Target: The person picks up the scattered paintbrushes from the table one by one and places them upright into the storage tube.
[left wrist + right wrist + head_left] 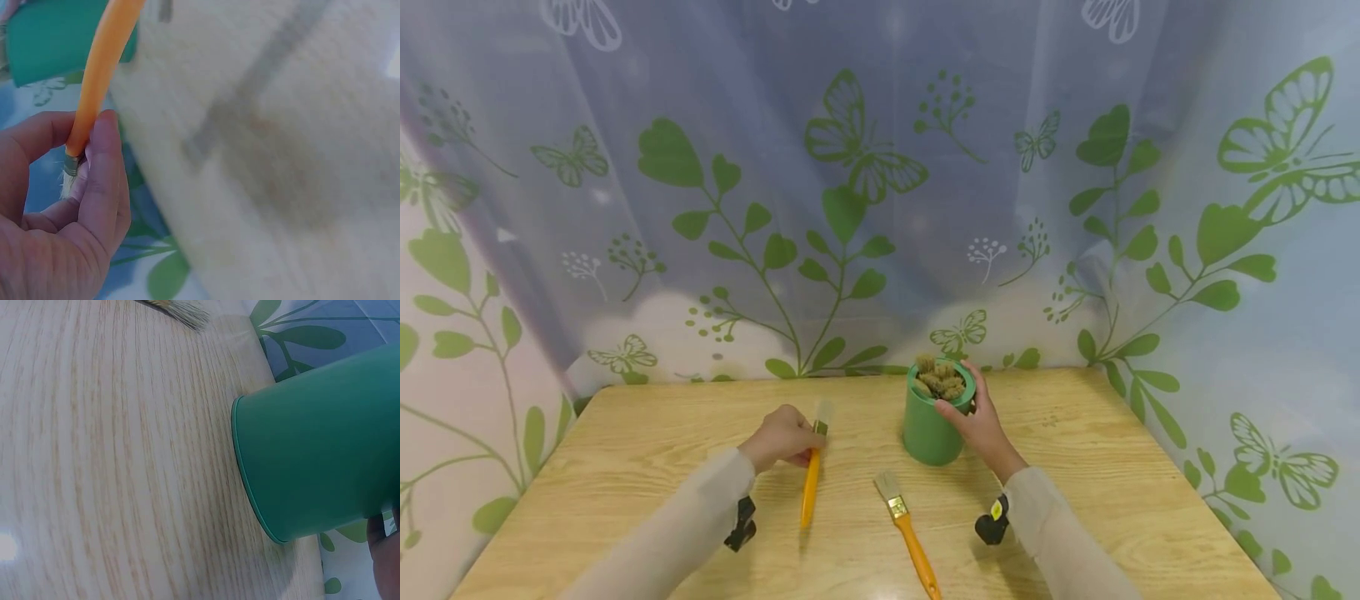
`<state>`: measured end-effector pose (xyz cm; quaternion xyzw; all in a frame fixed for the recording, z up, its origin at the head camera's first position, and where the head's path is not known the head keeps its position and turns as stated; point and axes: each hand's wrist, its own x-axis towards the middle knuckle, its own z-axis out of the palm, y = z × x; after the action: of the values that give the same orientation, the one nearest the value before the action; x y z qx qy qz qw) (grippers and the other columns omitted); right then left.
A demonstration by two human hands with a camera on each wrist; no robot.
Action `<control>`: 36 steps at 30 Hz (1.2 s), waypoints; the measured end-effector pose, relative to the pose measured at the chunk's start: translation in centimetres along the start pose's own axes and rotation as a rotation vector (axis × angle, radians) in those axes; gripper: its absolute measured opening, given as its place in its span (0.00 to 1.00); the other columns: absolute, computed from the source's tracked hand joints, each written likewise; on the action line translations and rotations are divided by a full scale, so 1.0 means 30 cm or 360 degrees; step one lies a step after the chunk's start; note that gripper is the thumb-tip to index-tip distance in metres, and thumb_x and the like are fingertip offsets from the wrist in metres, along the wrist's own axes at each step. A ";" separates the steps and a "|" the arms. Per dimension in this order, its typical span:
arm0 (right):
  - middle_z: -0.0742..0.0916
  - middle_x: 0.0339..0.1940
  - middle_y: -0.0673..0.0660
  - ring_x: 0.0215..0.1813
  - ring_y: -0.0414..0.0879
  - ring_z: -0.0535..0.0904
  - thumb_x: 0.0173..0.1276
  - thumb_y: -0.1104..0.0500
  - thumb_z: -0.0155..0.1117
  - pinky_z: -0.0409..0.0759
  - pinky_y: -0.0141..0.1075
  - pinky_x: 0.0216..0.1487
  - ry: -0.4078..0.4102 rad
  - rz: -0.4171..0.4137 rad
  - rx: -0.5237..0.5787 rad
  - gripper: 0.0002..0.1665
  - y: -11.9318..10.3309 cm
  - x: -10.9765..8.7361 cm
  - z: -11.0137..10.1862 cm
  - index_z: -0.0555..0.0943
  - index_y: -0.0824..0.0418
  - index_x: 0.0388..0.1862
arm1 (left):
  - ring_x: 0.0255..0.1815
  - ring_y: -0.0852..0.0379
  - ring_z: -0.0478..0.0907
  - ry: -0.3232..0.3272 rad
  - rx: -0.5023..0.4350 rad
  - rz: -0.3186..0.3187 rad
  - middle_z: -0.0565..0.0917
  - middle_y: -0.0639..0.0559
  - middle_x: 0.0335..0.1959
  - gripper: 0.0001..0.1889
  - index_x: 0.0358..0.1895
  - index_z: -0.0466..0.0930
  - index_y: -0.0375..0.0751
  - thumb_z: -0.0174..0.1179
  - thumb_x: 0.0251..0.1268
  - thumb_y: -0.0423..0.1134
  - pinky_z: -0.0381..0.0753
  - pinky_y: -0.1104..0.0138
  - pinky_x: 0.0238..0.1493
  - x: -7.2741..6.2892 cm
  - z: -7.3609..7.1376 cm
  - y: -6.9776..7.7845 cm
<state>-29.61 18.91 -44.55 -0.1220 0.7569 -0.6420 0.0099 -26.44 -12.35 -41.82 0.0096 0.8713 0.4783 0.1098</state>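
My left hand (784, 440) pinches a paintbrush (810, 487) near its metal ferrule, with the orange handle pointing down toward me in the head view. In the left wrist view, thumb and fingers close on the same paintbrush (100, 81) where handle meets ferrule. A round green pot (931, 429) stands upright at the back of the table, filled with tan, bristly tufts (940, 379). Around its upper side and rim, my right hand (981, 425) grips it. Between the hands lies a second paintbrush (906, 525), its pale bristles pointing away from me.
The wooden table (655, 450) has light grain. A curtain (880, 275) with green leaves and butterflies hangs right behind its back edge and along both sides. A black strap mount (992, 521) sits at the right wrist, another (741, 525) at the left.
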 end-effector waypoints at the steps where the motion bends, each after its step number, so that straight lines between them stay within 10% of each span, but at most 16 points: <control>1: 0.56 0.75 0.64 0.72 0.63 0.58 0.69 0.55 0.60 0.65 0.60 0.66 0.0001 0.0001 0.0001 0.48 0.000 0.000 0.000 0.42 0.45 0.78 | 0.18 0.55 0.82 -0.0013 -0.0004 0.0015 0.81 0.46 0.18 0.11 0.19 0.79 0.30 0.66 0.56 0.30 0.86 0.57 0.32 0.000 -0.009 0.013; 10: 0.55 0.75 0.63 0.72 0.63 0.58 0.69 0.53 0.60 0.65 0.59 0.66 -0.0010 0.0016 -0.0008 0.49 0.007 0.000 0.000 0.41 0.45 0.78 | 0.20 0.59 0.79 -0.0062 -0.0065 0.0085 0.81 0.47 0.21 0.12 0.22 0.76 0.34 0.61 0.63 0.33 0.86 0.64 0.32 0.016 -0.097 0.145; 19: 0.54 0.76 0.63 0.73 0.63 0.57 0.69 0.54 0.60 0.64 0.60 0.67 -0.0001 0.0023 0.0001 0.48 0.001 0.003 -0.004 0.41 0.46 0.78 | 0.29 0.53 0.83 0.0027 -0.0245 0.0203 0.83 0.40 0.36 0.12 0.45 0.76 0.27 0.58 0.67 0.36 0.86 0.64 0.37 0.045 -0.147 0.303; 28: 0.55 0.76 0.63 0.72 0.63 0.58 0.69 0.54 0.60 0.65 0.59 0.66 0.0000 0.0014 -0.0002 0.48 0.006 0.001 -0.001 0.42 0.46 0.78 | 0.31 0.60 0.83 0.0154 -0.0731 0.0166 0.82 0.36 0.46 0.15 0.53 0.73 0.29 0.57 0.70 0.36 0.85 0.66 0.44 0.034 -0.105 0.442; 36: 0.55 0.75 0.63 0.72 0.63 0.58 0.69 0.54 0.60 0.66 0.59 0.66 -0.0004 -0.0004 -0.0020 0.48 0.002 0.003 -0.003 0.41 0.46 0.78 | 0.39 0.55 0.84 0.0198 -0.1048 0.0349 0.80 0.37 0.49 0.16 0.55 0.72 0.28 0.59 0.67 0.32 0.83 0.67 0.47 0.041 -0.045 0.511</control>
<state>-29.73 18.97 -44.59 -0.1238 0.7607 -0.6371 0.0093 -29.26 -5.01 -28.53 0.0381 0.6691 0.7422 0.0016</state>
